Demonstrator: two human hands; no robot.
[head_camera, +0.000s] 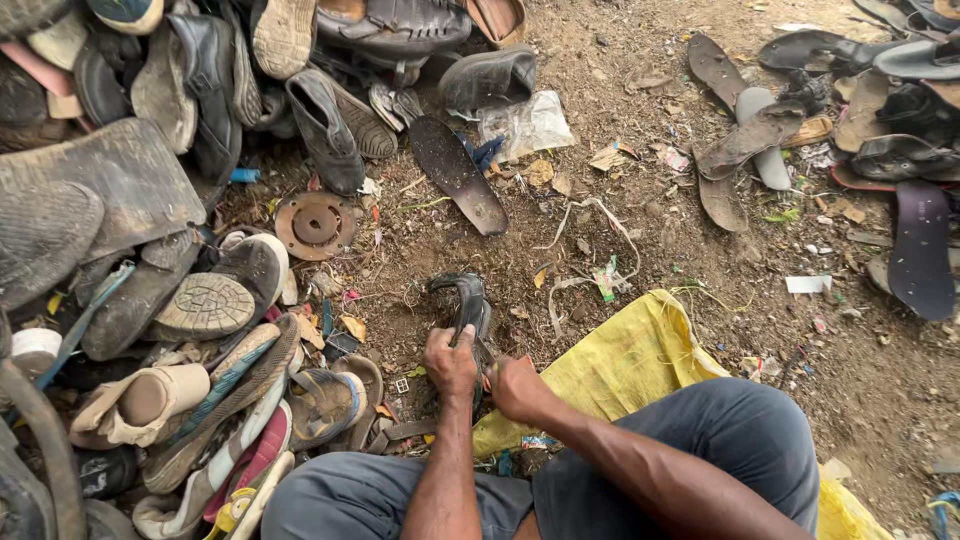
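Left hand (450, 362) grips black sandal (466, 305) beside yellow sack (620, 365); right hand (518, 388), fingers closed on something unseen, works its strap. Sandal looks intact; shoe pile (190, 330) waits left of sack.

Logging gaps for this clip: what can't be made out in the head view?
- Right hand: whatever it grips is hidden by its own fingers.
- Black sandal: near end covered by the left hand.
- Yellow sack: partly under the person's leg.
- Shoe pile: cut off by the left edge.
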